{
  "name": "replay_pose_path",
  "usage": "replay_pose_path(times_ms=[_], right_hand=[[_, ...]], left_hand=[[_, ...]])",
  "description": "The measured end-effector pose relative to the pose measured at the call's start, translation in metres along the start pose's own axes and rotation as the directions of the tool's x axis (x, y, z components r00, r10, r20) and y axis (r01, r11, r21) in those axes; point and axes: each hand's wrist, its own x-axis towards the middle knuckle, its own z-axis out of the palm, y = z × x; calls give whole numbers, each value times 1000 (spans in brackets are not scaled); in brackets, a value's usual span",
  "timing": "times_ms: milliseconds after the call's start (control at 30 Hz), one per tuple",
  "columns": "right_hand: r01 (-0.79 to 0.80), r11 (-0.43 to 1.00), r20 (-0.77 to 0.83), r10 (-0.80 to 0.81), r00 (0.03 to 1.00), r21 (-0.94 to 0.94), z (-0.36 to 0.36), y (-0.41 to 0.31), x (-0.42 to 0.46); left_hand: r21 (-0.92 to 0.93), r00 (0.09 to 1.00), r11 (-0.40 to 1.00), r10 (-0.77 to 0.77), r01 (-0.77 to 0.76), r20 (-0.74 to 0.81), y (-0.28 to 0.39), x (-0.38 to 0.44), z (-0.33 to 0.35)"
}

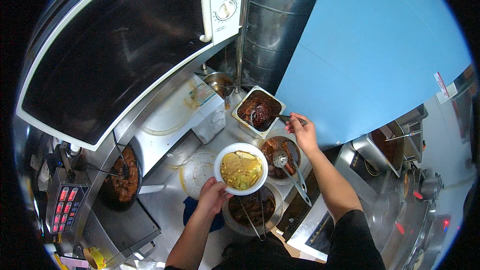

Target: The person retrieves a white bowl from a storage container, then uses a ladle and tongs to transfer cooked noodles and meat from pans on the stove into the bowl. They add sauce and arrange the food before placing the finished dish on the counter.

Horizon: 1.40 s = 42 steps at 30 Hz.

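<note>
My left hand [213, 197] grips the rim of a round white bowl [241, 168] filled with yellowish food, partly slices and beans or sprouts. With my right hand [300, 131] I hold the dark handle of a ladle or spoon [283, 117], whose head is in dark red-brown sauce in a square metal container [240, 114]. Below that container is a round pot of brown braised food [268, 148], with a slotted spoon [280, 159] and another handle resting in it. Nearer me, metal tongs [252, 217] lie across a second round pot of dark food [234, 210].
White microwave ovens [227, 26] stand above and on the left. A dark pan of stew [125, 180] and a red-lit digital timer panel [66, 210] are at left. A round lid [195, 172] and a dark blue cloth [190, 210] lie on the steel counter. A blue panel [367, 52] rises at right.
</note>
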Motion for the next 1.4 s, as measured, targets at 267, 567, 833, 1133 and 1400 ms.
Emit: replay_pose_path(times_ms=[267,567,833,1133,1400], right_hand=[[61,998,-9,-61,998,17,-6,-5,-2],[-95,958,-116,131,985,271,-13,-50,-25],[9,997,213,8,977,-79,4,-99,-110],[291,906,357,-174,918,-307,24,-101,-132],[217,942,298,-137,945,-255,14,-110,-170]], left_hand=[[-100,999,995,11,-6,46,0,23,11],[-138,998,989,47,-43,29,-5,32,15],[-117,995,988,94,-97,-37,0,31,28],[-119,991,985,117,-125,-67,1,21,32],[-130,990,981,135,-141,-50,1,18,29]])
